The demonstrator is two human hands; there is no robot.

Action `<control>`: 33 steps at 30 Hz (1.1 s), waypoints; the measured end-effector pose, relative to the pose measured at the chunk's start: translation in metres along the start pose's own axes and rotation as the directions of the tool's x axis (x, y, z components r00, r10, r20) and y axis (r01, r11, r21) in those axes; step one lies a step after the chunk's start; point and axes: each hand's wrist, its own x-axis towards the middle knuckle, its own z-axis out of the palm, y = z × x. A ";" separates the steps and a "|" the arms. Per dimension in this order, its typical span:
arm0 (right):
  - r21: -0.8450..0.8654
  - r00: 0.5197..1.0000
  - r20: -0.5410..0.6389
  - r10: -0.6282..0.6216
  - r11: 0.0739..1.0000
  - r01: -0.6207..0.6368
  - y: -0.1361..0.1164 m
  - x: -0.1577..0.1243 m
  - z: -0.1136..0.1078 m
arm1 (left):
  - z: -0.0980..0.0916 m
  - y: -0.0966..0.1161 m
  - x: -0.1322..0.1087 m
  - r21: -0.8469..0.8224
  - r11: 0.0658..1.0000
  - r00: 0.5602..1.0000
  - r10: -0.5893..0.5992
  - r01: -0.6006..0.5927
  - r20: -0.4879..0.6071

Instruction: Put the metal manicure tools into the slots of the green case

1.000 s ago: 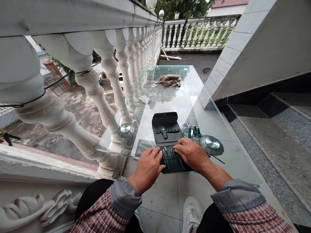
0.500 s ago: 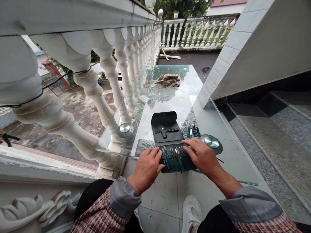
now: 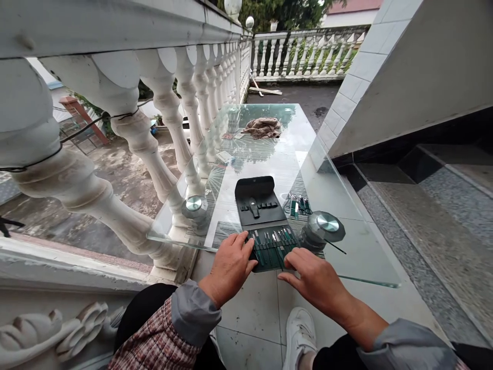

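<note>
A black manicure tool case (image 3: pixel 260 218) lies unfolded on the glass table, its lower flap hanging at the near edge. Several slim metal tools (image 3: pixel 269 248) sit side by side in that flap's loops. My left hand (image 3: pixel 230 264) grips the flap's left edge, thumb towards the near corner. At the lower right of the flap, my right hand (image 3: pixel 308 277) has its fingers curled and its thumb below them, by the tools' lower ends; what is between the fingertips is hidden. Right of the case lie several small clippers and green-handled pieces (image 3: pixel 296 205).
The glass table (image 3: pixel 358 246) rests on round metal-capped supports (image 3: pixel 326 224). A thin dark stick (image 3: pixel 336 247) lies by the right one. A crumpled brown cloth (image 3: pixel 262 128) is at the far end. White balusters (image 3: pixel 169 110) line the left; stone steps (image 3: pixel 419 205) rise at right.
My right hand has moved from the flap's upper right down to its lower right corner, and its fingers have curled. My left hand stays on the left edge. The view has shifted slightly.
</note>
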 end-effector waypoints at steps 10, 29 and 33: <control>0.117 0.984 0.007 0.176 0.978 -0.175 0.008 0.000 -0.004 | 0.002 0.001 0.001 0.030 0.999 1.000 0.020 -0.020 -0.002; -0.191 0.954 -0.219 -0.206 0.968 0.165 0.007 -0.012 0.011 | 0.002 0.001 0.001 0.022 0.999 1.000 0.031 -0.031 -0.004; -0.185 0.950 -0.227 -0.214 0.967 0.174 0.008 -0.015 0.012 | 0.001 0.001 0.001 0.034 0.999 0.999 0.032 -0.032 0.002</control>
